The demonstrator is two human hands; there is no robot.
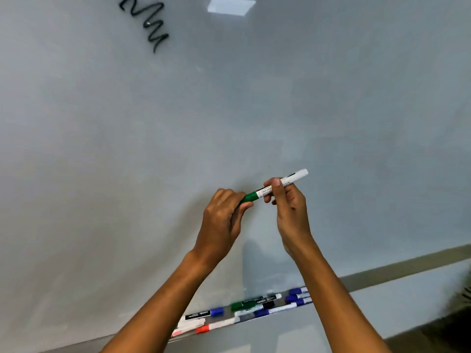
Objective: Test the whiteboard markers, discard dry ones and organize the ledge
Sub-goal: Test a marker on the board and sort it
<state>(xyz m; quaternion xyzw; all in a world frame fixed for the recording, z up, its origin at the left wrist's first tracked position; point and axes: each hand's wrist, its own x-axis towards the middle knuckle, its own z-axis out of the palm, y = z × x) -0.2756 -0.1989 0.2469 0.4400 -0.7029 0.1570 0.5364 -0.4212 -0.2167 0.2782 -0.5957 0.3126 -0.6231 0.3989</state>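
Green marker [276,186] is light, rigid, slick: your right hand [290,207] pinches barrel, left hand [224,215] grips cap [251,196], so pull straight.

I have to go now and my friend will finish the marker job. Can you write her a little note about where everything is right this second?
Left hand grips the green cap of a marker; right hand holds its white barrel. The cap sits on or right at the barrel's end.
A dark squiggle is already on the whiteboard, so at least one marker got tested.
The other markers lie jumbled on the ledge: blue, green, black and red caps.
Left to do: test this one and the rest, throw out dry ones, tidy the ledge.
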